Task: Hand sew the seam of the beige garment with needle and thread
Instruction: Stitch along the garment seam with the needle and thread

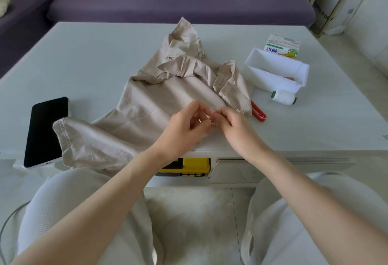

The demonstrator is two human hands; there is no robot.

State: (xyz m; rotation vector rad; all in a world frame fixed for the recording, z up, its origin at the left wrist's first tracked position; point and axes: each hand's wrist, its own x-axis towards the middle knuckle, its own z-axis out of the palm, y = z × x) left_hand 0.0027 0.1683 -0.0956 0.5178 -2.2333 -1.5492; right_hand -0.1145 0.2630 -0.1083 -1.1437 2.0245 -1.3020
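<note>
Over the table's (94, 54) near edge, left hand (184, 127) and right hand (236, 127) each pinched a loop of white thread (213, 109); I couldn't spot the needle. The beige garment (159, 96) lay just beyond, running from near-left toward the far edge, its frayed end nearest the right hand

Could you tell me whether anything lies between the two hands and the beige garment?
Nothing visible does: the left hand and right hand pinch thin white thread directly over the crumpled beige fabric garment.
</note>
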